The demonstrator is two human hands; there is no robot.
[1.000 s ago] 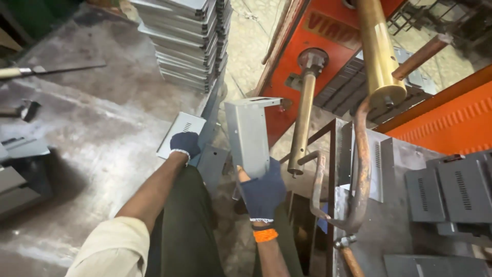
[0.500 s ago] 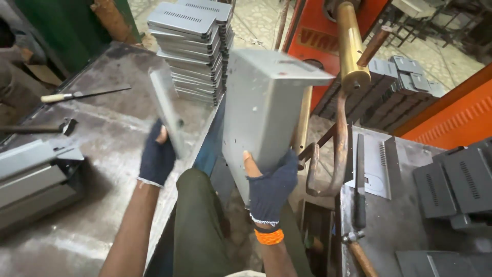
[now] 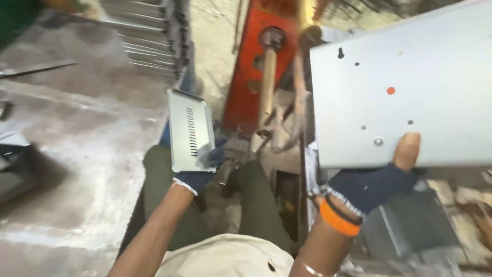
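The left hand (image 3: pixel 197 172) grips a slotted plate (image 3: pixel 189 131) rising toward 12 o'clock; the right hand (image 3: pixel 376 179) (thumb on top) clasps a big panel (image 3: pixel 410 82).

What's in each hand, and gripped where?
Left hand: small slotted metal panel, held at its lower corner. Right hand: large metal panel, held at its bottom edge.

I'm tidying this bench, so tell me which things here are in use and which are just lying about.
In use:
left hand holds small slotted metal plate
right hand holds large grey metal panel

Lying about:
stack of metal parts on worktable
long tool on the table
orange machine behind
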